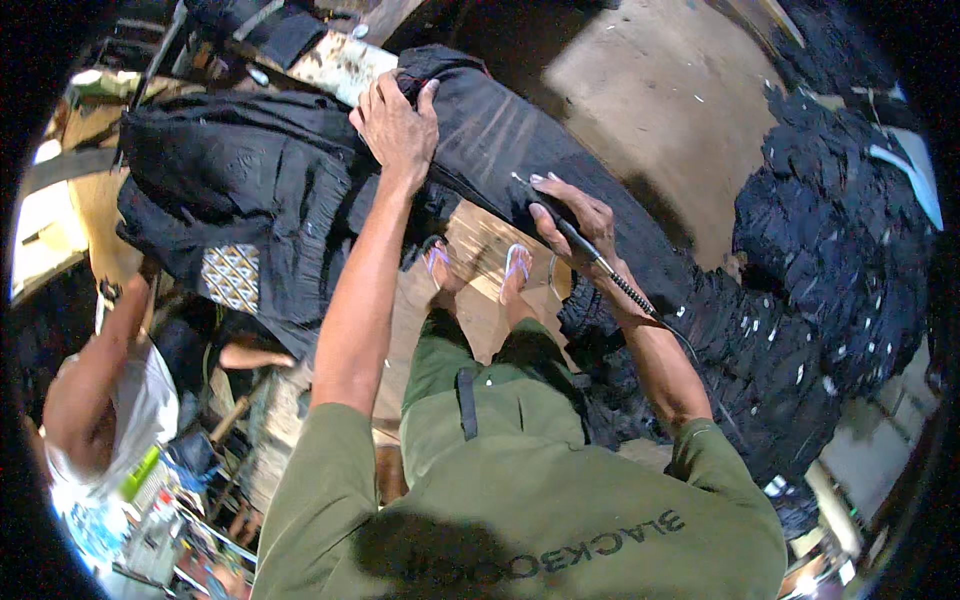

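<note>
My left hand (398, 125) is up at the far end of a long piece of black cloth (500, 125), its fingers bent and closed over the cloth edge. The cloth, perhaps a garment leg, runs down to the right past my right hand (580, 222). That hand is closed around a slim black pen-shaped tool (570, 235) with a thin metal tip and a ribbed cord sleeve. The tip points up and left, just over the cloth. I cannot tell if it touches. More black garments (240, 170) hang to the left, one showing a patterned patch (230, 278).
A heap of black cloth (815, 240) fills the right side. The tool's cord (690, 345) trails along my right forearm. A worn white surface (345, 65) lies beyond my left hand. Another person (110, 420) is at the left, beside clutter. My sandalled feet (515, 265) stand below.
</note>
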A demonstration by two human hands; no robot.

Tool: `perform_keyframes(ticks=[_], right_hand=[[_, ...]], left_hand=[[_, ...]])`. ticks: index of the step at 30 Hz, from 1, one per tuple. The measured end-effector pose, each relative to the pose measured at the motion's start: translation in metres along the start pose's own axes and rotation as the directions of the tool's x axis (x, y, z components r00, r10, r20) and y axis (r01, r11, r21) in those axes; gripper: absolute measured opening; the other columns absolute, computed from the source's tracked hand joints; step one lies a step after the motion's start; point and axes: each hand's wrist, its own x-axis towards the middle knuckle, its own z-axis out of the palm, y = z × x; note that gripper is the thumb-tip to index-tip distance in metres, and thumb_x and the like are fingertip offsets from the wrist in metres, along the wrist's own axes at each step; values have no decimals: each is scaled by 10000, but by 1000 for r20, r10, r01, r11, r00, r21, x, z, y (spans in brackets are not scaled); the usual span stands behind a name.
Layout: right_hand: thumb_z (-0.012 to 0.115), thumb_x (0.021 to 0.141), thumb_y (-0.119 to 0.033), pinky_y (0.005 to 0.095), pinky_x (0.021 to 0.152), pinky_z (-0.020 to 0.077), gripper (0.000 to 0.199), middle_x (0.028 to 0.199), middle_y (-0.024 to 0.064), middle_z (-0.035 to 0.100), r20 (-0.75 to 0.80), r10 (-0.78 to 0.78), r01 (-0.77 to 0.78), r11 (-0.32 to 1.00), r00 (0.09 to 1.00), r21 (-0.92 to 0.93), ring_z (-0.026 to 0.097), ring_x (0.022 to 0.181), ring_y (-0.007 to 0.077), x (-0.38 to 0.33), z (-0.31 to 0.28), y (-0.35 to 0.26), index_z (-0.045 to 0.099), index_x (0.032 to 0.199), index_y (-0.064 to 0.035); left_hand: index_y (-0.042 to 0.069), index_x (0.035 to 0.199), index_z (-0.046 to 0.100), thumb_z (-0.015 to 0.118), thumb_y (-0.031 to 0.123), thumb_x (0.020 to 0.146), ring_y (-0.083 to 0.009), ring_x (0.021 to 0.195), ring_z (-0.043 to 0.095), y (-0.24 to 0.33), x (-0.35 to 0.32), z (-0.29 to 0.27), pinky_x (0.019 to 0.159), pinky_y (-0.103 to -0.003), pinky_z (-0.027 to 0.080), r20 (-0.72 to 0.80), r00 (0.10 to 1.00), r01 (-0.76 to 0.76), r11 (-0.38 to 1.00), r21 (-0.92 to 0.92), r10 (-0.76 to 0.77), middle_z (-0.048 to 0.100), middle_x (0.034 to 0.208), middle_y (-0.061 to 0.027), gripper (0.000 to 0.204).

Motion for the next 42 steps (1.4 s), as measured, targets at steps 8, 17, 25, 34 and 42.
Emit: perform_keyframes(ticks=[8, 17, 25, 34, 42], right_hand=[[851, 838, -57, 490, 1079, 598, 298, 1152, 147, 806, 118, -138, 132, 989, 983, 60, 771, 1154, 312, 10, 8, 23, 794, 1128, -17], [864, 818, -41, 484, 1077, 596, 333, 1150, 156, 808, 138, -148, 139, 988, 979, 68, 771, 1157, 314, 20, 9, 21, 804, 1145, -16], [875, 795, -22, 497, 1087, 589, 365, 1160, 148, 807, 161, -143, 134, 989, 977, 64, 766, 1169, 311, 15, 12, 27, 803, 1153, -21], [869, 798, -5, 499, 1111, 570, 377, 1171, 145, 805, 171, -156, 148, 987, 973, 57, 763, 1178, 306, 16, 11, 26, 801, 1167, -30], [852, 810, -9, 501, 1106, 574, 363, 1150, 139, 808, 144, -139, 138, 990, 980, 15, 761, 1183, 309, 16, 12, 25, 804, 1168, -41]], left_hand=[[65, 1182, 676, 863, 406, 888, -410, 943, 731, -32, 2, 5, 831, -500, 554, -123, 992, -47, 964, -263, 14, 769, 976, -188, 487], [71, 1193, 688, 884, 355, 859, -368, 978, 719, -35, 21, 8, 860, -467, 546, -165, 978, -155, 977, -145, 130, 765, 1015, -161, 481], [30, 1147, 684, 897, 294, 855, -383, 946, 728, -37, 20, 14, 843, -458, 556, -162, 983, -118, 970, -212, 84, 771, 988, -163, 448], [6, 1134, 678, 888, 237, 875, -336, 933, 770, -35, 22, 12, 811, -404, 576, -147, 987, -113, 942, -316, 69, 791, 1001, -173, 406], [12, 1132, 685, 891, 276, 873, -338, 955, 778, -39, 22, 16, 823, -411, 580, -219, 968, -172, 957, -232, 121, 795, 1006, -172, 423]])
